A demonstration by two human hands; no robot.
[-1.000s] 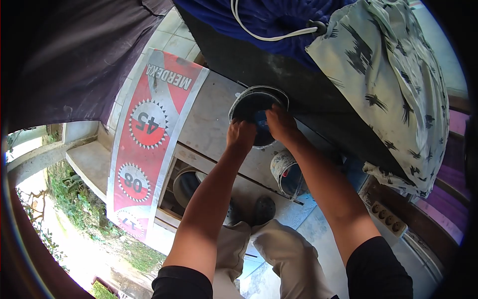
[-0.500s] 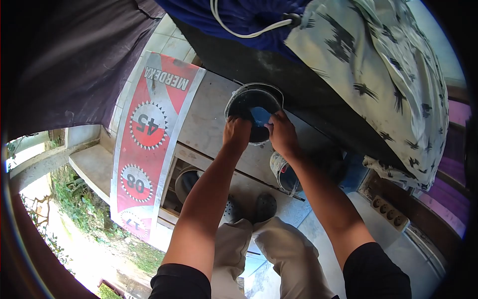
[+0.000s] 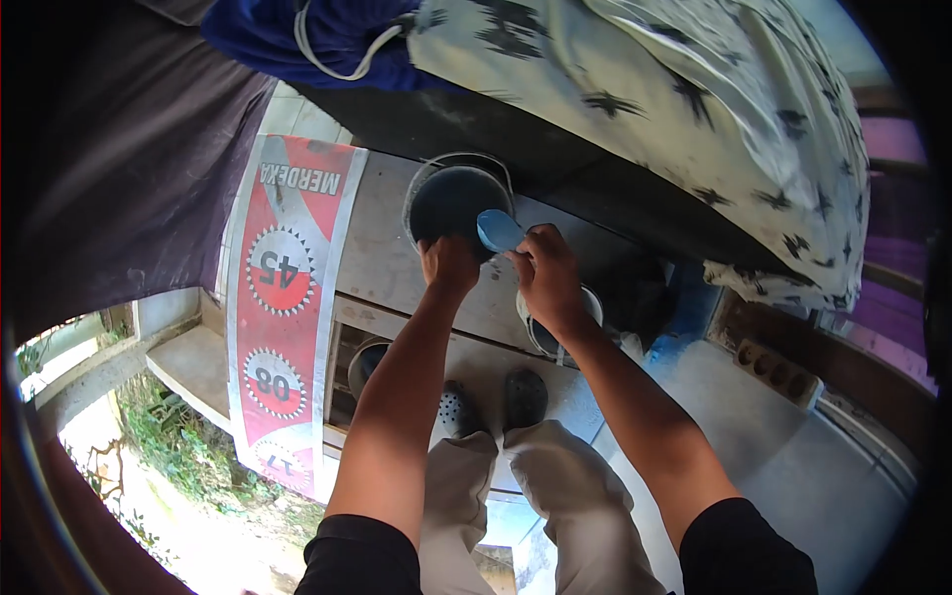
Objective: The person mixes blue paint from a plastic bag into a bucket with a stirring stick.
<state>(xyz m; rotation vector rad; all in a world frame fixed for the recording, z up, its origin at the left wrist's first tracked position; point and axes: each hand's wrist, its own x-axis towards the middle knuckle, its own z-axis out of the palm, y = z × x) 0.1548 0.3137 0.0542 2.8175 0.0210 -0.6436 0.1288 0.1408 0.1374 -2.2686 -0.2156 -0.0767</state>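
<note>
A dark bucket with a wire handle stands on the grey surface ahead of me. My left hand is at its near rim with the fingers bent over the edge; whether they grip the rim or something inside is hidden. To the right, my right hand pinches a small light-blue scoop, whose bowl hangs over the bucket's right rim. Below my right hand sits a second bucket, partly covered by my forearm.
A red and white banner lies at the left. Patterned cloth and a blue bag hang over a dark panel. A power strip is at the right. Another round container shows beside my left forearm.
The blue scoop has come up from inside the bucket to its right rim, in my right hand. The whole view has shifted, with the bucket further left in the frame.
</note>
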